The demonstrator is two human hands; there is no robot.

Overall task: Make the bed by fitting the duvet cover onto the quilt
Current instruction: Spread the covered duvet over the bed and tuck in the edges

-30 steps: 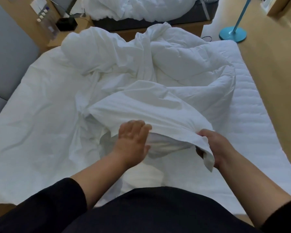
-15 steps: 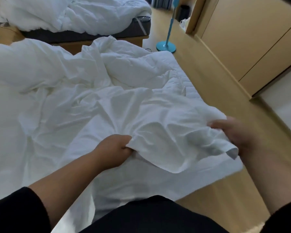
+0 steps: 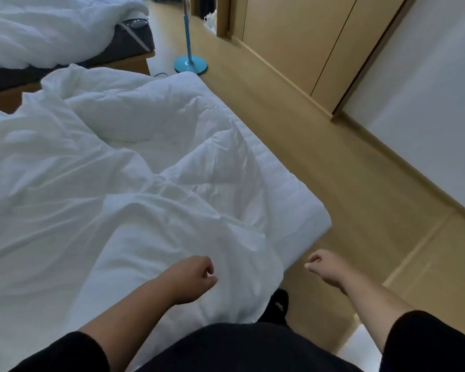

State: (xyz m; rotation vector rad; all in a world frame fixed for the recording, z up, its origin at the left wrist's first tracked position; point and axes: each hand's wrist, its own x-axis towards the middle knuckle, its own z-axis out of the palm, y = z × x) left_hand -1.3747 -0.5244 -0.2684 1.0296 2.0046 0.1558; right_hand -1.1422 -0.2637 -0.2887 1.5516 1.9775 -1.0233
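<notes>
The white duvet cover [image 3: 113,218] lies crumpled across the near part of the bed, one fold of it draped over the foot edge. The puffy white quilt [image 3: 145,116] is bunched up further back on the mattress [image 3: 298,200]. My left hand [image 3: 192,277] hovers just above the cover's near fold with its fingers curled and nothing in them. My right hand [image 3: 324,267] is in the air beyond the bed's corner, over the floor, also curled and holding nothing.
A second bed [image 3: 51,30] with white bedding stands at the back left. A teal fan stand [image 3: 190,66] is on the wooden floor past the bed's far corner. Wooden wardrobe doors [image 3: 293,36] line the right side. My black shoe [image 3: 278,304] is at the bed's corner.
Both hands have let go of the duvet cover's edge, which has dropped onto the bed. The view has swung right, toward the bed's corner and the floor.
</notes>
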